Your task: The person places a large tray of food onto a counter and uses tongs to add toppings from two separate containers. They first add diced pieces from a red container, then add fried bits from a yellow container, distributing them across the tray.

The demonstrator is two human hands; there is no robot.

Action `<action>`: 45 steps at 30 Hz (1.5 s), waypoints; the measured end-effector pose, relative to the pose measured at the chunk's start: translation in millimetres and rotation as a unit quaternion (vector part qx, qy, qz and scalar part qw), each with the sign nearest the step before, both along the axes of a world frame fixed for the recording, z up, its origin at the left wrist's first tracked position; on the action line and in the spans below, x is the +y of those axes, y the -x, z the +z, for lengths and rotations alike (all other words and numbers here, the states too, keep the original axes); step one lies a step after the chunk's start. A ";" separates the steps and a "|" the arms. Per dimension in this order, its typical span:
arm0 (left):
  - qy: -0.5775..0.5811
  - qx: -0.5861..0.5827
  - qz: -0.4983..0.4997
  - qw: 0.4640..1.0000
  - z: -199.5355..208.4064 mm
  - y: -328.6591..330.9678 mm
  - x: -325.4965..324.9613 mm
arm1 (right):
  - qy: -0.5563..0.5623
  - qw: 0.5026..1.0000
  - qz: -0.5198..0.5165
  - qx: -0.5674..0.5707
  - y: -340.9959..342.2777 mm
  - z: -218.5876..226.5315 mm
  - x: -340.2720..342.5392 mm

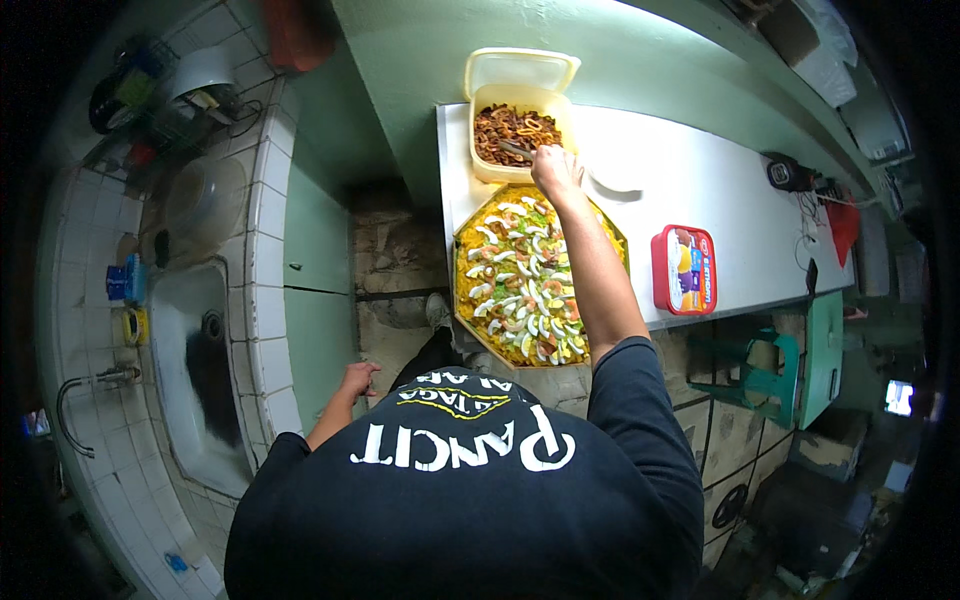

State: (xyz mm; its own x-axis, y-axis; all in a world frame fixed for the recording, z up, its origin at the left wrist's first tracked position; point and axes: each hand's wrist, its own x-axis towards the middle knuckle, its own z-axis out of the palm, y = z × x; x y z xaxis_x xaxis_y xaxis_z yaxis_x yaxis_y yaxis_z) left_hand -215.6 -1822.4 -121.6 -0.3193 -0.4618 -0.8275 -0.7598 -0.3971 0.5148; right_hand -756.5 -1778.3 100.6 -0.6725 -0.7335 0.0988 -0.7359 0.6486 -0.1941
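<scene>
My right hand (pixel 557 168) is closed around a slim grey utensil (pixel 516 150); whether it is a spoon or tongs cannot be made out. Its end reaches into an open cream plastic container (pixel 482 172) holding brown squid-like rings and strips (pixel 505 128). Directly below the container, partly under my forearm, sits an octagonal tray (pixel 459 310) of yellow noodles (pixel 475 262) topped with egg slices, shrimp and green pieces. My left hand (pixel 357 380) hangs low beside my body, away from the table, holding nothing, its fingers loosely apart.
The white table (pixel 740 190) stands against a green wall. On it are a red tub (pixel 682 270) with a printed lid, a white dish (pixel 612 186) partly behind my arm, and a black device (pixel 790 174) with cables. A tiled sink (pixel 200 370) lies left; a green stool (pixel 765 375) right.
</scene>
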 end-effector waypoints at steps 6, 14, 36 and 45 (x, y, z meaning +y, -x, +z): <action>-0.005 -0.002 0.037 0.999 -6.3 -24.1 11.3 | -0.001 1.000 -0.005 0.011 -2.2 10.9 -16.8; 0.061 0.023 -0.092 0.994 -72.0 -72.3 29.0 | -0.058 0.996 -0.061 -0.042 -9.9 19.3 -24.2; -0.011 -0.025 -0.020 0.999 -36.9 -42.3 28.0 | 0.150 0.989 -0.009 -0.013 -90.7 45.6 250.2; 0.070 0.023 -0.195 0.978 -48.6 -12.7 16.3 | 0.094 0.992 -0.051 -0.070 -176.3 8.2 320.7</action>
